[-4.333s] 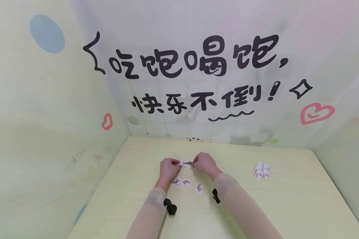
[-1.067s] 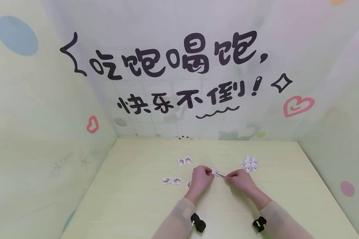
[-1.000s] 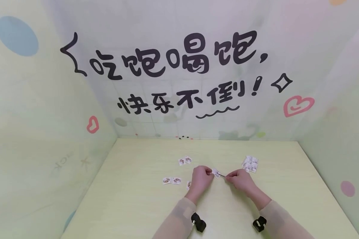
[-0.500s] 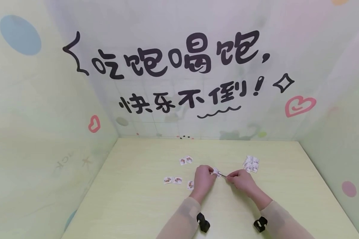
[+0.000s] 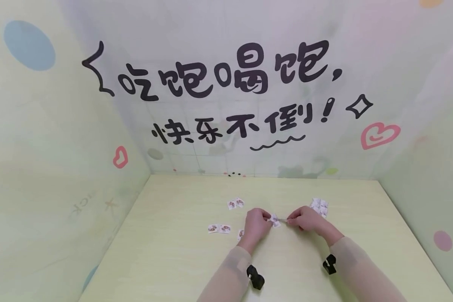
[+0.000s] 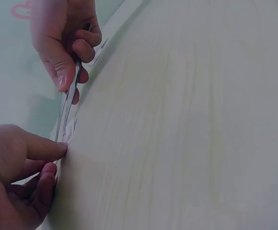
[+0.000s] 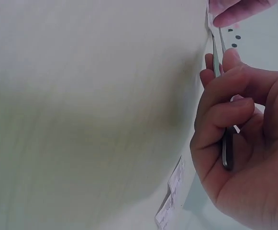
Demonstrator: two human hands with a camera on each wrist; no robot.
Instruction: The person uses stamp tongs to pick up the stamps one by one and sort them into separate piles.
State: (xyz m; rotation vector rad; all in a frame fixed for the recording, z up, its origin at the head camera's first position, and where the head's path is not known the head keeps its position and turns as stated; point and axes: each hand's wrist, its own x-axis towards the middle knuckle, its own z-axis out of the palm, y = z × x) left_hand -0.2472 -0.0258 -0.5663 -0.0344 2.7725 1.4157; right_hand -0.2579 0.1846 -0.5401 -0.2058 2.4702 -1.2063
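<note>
My left hand (image 5: 258, 224) pinches the edge of a small white printed paper piece (image 5: 275, 221), near the middle of the table. My right hand (image 5: 307, 219) holds metal tweezers (image 7: 226, 143) between thumb and fingers. Their points reach the paper right by my left fingertips. In the left wrist view the two tweezer arms (image 6: 67, 112) stand slightly apart, and a pale bit of paper (image 6: 70, 130) shows beside the left thumb. How the tips meet the paper is hidden behind the fingers.
Two printed pieces (image 5: 235, 203) lie at the back left, and two more (image 5: 219, 228) lie nearer. Another piece (image 5: 241, 235) is partly covered by the left wrist. Beyond the right hand is a cluster of several pieces (image 5: 320, 206). Printed cloth walls (image 5: 226, 159) border the wooden table (image 5: 154, 260).
From 4.3 s ago, both hands have shifted right, leaving two pieces uncovered at the back left. In the last half second the right hand has risen slightly toward the back, turning the tweezers flatter.
</note>
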